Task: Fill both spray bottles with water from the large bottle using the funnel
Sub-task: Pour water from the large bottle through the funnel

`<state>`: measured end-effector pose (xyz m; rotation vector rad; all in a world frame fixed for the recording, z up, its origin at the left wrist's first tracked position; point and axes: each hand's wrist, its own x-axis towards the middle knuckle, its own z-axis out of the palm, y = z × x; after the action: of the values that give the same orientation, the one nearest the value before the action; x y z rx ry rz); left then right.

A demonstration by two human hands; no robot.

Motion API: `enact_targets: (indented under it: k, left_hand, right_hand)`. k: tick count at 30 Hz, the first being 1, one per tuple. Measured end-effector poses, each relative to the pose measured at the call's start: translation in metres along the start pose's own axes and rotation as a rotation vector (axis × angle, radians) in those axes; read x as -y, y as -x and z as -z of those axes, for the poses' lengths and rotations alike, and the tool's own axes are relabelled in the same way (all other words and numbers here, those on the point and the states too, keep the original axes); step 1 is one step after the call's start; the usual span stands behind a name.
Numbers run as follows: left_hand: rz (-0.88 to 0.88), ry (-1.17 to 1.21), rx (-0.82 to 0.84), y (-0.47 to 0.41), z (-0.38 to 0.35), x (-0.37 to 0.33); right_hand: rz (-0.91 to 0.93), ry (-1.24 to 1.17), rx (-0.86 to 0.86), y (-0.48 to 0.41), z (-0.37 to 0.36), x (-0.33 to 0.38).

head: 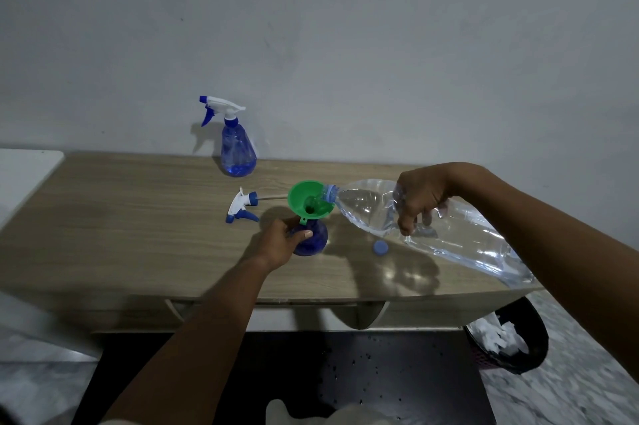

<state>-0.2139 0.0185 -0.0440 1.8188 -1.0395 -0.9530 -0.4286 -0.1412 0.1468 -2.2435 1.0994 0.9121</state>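
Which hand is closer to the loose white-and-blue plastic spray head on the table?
Left. The left hand grips the open blue spray bottle beside the white-and-blue spray head; the right hand holds the large clear plastic bottle, farther right.

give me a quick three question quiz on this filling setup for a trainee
1. True or false: the spray bottle by the wall has its trigger head on.
2. Which hand tilts the large bottle into the funnel? A) left B) right C) both
3. What does the left hand hold?
Key: 1 true; 2 B, the right hand; 3 the open spray bottle under the funnel.
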Motion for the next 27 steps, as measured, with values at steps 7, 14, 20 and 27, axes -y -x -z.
enact_targets:
  k: [7,14,20,27]
  left_hand:
    - [0.036,-0.024,-0.002,0.001,0.0013,0.0009]
    - [0.044,-0.063,-0.011,-0.0002,0.0012,0.0027]
    - [0.047,-0.08,-0.015,-0.0015,0.0002,0.0037]
    - [0.017,-0.033,-0.004,0.0002,-0.0027,-0.0022]
  right_hand:
    - [-0.002,0.007,-0.001,0.0008,0.0005,0.0011]
    - [-0.002,0.006,0.003,0.0002,0.0016,0.0005]
    - [-0.005,0.007,0.003,0.0003,0.0015,0.0011]
    - [-0.008,0.011,0.001,0.0007,0.001,0.0]
